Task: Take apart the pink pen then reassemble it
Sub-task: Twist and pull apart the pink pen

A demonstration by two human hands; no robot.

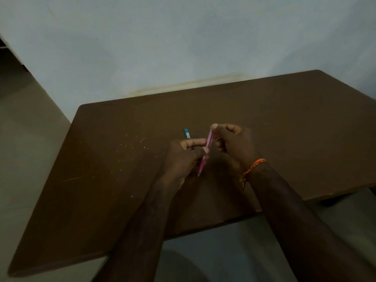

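Two hands are closed on the pink pen [207, 151], which is held above the middle of the desk [114, 180], tilted, with its tip pointing down and toward the person. The left hand [183, 159] is wrapped round the lower barrel, while the upper end is pinched by the right hand [234, 143], whose wrist carries an orange thread band [254, 167]. The pen appears whole, so the step in hand is judged to be either the first loosening or the final tightening; which one cannot be told. A twist or pull of the two halves against each other, along the pen's axis, is called for next. Just beyond the left hand, a small teal piece [187, 133] is seen lying on the desk; what it is cannot be made out. Nothing is seen standing in the way.
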